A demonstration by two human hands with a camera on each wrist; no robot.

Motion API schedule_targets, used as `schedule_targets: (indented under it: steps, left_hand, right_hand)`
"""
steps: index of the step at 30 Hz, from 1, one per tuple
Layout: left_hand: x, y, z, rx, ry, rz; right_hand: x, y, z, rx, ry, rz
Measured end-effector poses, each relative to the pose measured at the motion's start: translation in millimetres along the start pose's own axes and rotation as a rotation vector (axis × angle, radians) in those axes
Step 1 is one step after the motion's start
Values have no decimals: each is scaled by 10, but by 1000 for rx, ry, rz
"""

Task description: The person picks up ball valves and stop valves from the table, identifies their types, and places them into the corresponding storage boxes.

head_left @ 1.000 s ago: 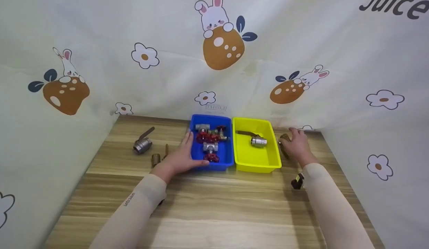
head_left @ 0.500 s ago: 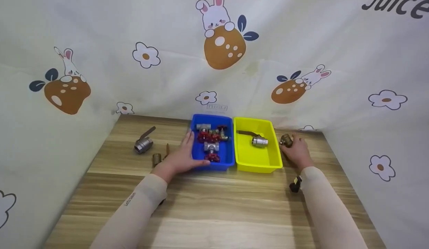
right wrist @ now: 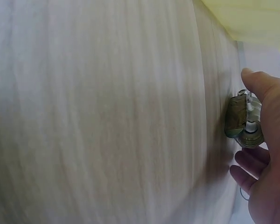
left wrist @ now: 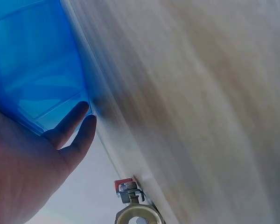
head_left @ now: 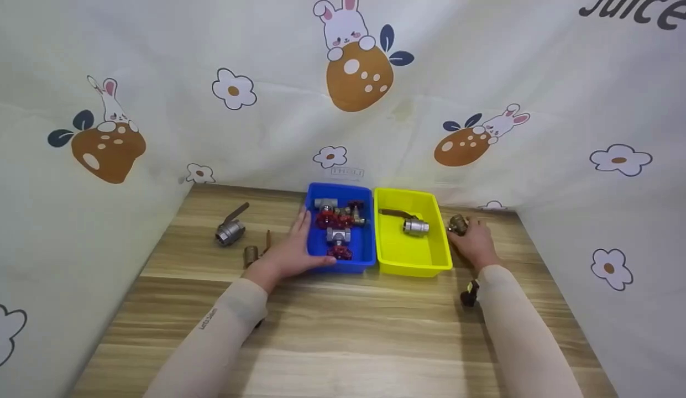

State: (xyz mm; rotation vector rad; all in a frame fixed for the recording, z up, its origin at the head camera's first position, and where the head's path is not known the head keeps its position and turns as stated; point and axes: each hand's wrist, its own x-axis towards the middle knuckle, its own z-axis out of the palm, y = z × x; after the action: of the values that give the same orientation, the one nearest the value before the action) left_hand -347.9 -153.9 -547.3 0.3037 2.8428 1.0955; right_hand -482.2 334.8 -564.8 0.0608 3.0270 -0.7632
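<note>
My left hand (head_left: 287,254) rests against the left side of the blue bin (head_left: 367,260), fingers fairly straight along its wall and thumb over the front rim. Inside that bin lie several valves with red handwheels (head_left: 340,252). To the right of the yellow bin (head_left: 414,271), my right hand (head_left: 475,240) grips a brass valve (head_left: 457,224) between thumb and fingers. In the right wrist view the brass valve (right wrist: 238,116) sits in the curve of the hand, partly covered by it. A steel ball valve (head_left: 414,226) with a brown lever lies in the yellow bin.
On the table's left side stand a steel ball valve (head_left: 230,232) with a raised lever and a small brass valve (head_left: 251,255) beside my left wrist. A patterned cloth (head_left: 265,138) hangs behind and along both sides of the wooden table (head_left: 365,342).
My right hand has shifted down off the top of the brass valve, which now shows more fully and has turned. My left hand has stayed at the blue bin.
</note>
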Motion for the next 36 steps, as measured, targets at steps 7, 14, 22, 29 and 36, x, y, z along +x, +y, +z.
schedule_targets:
  steps: [7, 14, 22, 29, 36]
  left_hand:
    - [1, 1, 1, 3, 4, -3]
    - [1, 7, 6, -6, 6, 1]
    - [2, -7, 3, 12, 7, 5]
    - [1, -1, 4, 4, 6, -1]
    - [-2, -11, -3, -12, -1, -3]
  right_hand:
    - [14, -7, 50, -25, 37, -15]
    - [4, -18, 92, -34, 55, -11]
    - [-45, -51, 131, -73, 94, -32]
    - [-76, -81, 117, -72, 80, -3]
    - [-73, -68, 116, -33, 73, 8]
